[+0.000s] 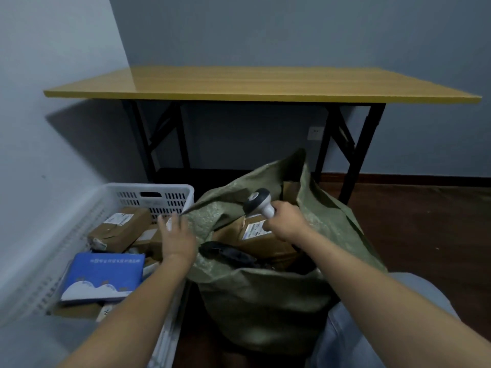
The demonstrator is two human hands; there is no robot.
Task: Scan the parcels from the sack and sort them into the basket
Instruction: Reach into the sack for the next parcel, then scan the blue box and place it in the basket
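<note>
Handling: the top parcel (256, 239) looks like a stiff taped carton, probably light enough for one hand. It is best taken by its long edges or under a corner, with fingers kept off the label.
Parcel looks: brown cardboard with creased tape and a white shipping label facing up.
Parcel place: in the open mouth of the sack (265, 288), on top of the other contents, right of the basket and just below the scanner's head.
Sack: green woven cloth, soft and slumped, with its far lip standing up. It would likely fold inward if tugged.
Right hand (285, 221): wrapped round the white handle of the scanner (259, 204), with the dark head held over the label.
Left hand (176, 236): fingers spread and holding nothing, over the basket's right edge by the sack's left lip. Blur hides whether the fingertips touch the cloth.
Basket (151, 188): white slotted plastic, left of the sack. It holds several cardboard parcels at the far end and a blue packet (103, 274) at the near end.
Dark bundle (225, 252): soft-looking, in the sack just left of the top parcel; what it is I cannot tell.
Table (260, 83): yellow-topped with black legs, against the far wall.
</note>
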